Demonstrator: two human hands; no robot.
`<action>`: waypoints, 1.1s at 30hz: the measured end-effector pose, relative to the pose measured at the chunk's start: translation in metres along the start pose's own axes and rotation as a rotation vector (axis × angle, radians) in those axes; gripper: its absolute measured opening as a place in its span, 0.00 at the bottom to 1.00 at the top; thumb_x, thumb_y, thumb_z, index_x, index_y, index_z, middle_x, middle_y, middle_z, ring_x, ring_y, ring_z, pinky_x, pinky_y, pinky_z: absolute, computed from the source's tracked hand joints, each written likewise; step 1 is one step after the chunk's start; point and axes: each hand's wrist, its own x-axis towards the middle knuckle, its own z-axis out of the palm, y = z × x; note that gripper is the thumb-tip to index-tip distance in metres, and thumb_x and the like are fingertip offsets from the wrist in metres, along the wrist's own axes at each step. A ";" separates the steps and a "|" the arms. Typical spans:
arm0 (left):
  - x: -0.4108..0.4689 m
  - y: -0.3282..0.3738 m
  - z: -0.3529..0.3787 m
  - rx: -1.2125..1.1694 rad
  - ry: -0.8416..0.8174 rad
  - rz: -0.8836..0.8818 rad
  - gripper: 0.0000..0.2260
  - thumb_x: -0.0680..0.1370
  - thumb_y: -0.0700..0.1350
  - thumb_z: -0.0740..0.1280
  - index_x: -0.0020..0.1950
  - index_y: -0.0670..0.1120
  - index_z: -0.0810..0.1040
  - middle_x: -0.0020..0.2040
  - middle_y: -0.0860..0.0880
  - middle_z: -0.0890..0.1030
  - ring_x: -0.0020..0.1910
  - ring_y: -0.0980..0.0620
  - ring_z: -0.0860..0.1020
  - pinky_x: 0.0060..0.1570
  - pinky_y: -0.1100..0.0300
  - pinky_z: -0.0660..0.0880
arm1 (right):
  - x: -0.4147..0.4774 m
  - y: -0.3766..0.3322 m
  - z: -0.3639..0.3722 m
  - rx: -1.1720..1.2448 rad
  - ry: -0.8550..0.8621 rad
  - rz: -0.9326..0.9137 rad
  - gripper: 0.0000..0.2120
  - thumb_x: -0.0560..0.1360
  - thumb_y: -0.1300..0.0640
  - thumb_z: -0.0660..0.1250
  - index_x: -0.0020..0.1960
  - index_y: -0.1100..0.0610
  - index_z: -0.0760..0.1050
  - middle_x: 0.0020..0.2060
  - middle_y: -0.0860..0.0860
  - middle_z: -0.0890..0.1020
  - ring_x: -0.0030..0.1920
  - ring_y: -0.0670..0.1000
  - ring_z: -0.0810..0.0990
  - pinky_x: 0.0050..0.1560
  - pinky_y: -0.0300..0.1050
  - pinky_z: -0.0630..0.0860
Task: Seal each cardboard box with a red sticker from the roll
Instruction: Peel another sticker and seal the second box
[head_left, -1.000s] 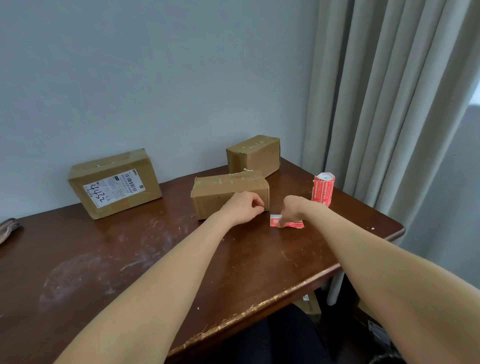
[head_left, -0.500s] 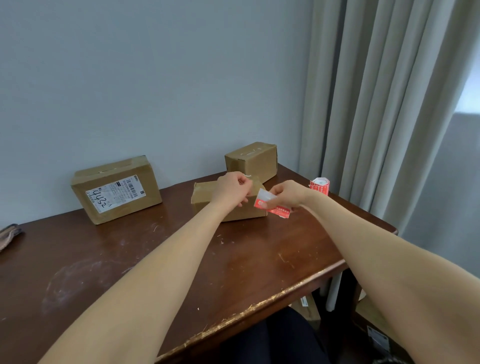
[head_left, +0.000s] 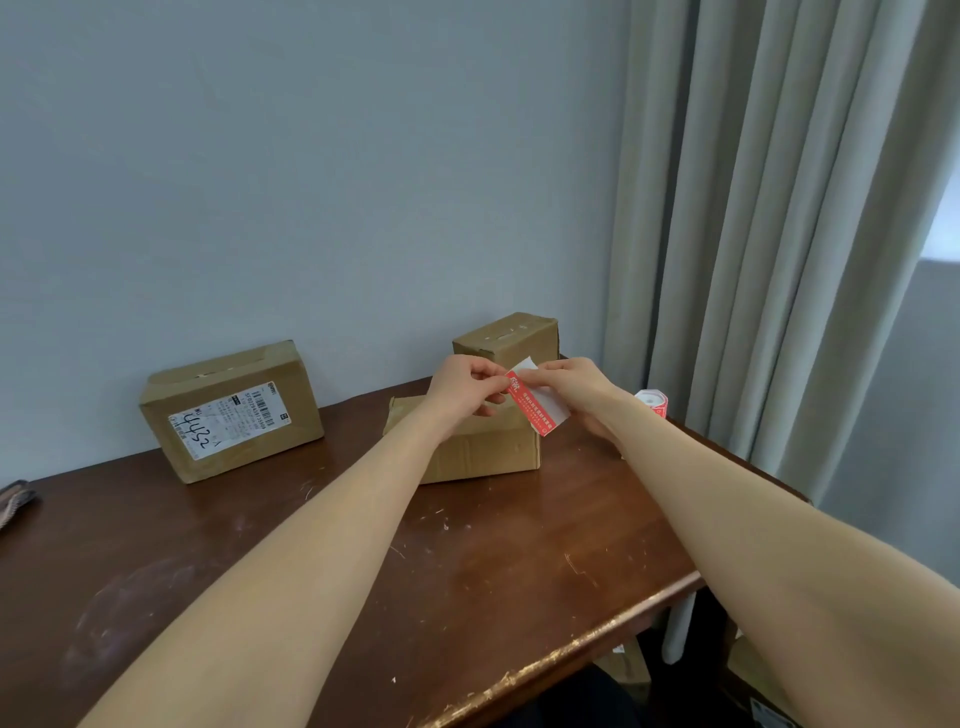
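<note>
Just above the middle box (head_left: 483, 457), the left hand (head_left: 462, 387) pinches the upper left end of the red sticker (head_left: 528, 406). The strip slants down to the right, its lower end over the box's right end. The right hand (head_left: 574, 384) pinches the white backing. The roll (head_left: 654, 402) stands on the counter (head_left: 467, 571), right of the box. The box lies straight below both hands, so the peeled strip likely only needs lowering.

Soft, dim daylight from the window (head_left: 946, 223) at right, faint shadows, wide-angle bending at edges, slight softness.
</note>
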 end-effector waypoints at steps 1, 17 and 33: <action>0.002 0.000 0.000 0.005 0.005 0.000 0.05 0.77 0.41 0.69 0.52 0.43 0.80 0.45 0.47 0.82 0.40 0.56 0.79 0.35 0.66 0.77 | 0.002 0.000 0.000 -0.003 -0.003 0.002 0.09 0.74 0.52 0.72 0.44 0.58 0.81 0.40 0.54 0.81 0.40 0.51 0.79 0.47 0.47 0.79; 0.008 -0.004 0.004 0.276 0.096 0.241 0.07 0.74 0.40 0.71 0.49 0.51 0.82 0.42 0.56 0.79 0.37 0.62 0.73 0.37 0.65 0.71 | 0.006 -0.004 0.004 0.069 -0.014 0.045 0.04 0.75 0.60 0.70 0.42 0.59 0.79 0.37 0.53 0.80 0.36 0.49 0.79 0.41 0.42 0.77; 0.011 0.001 0.009 0.364 0.065 0.255 0.04 0.74 0.43 0.72 0.43 0.52 0.79 0.43 0.54 0.81 0.41 0.56 0.79 0.43 0.57 0.78 | 0.002 -0.002 -0.003 -0.024 0.045 0.085 0.04 0.76 0.54 0.69 0.43 0.52 0.75 0.42 0.54 0.79 0.40 0.51 0.79 0.43 0.43 0.77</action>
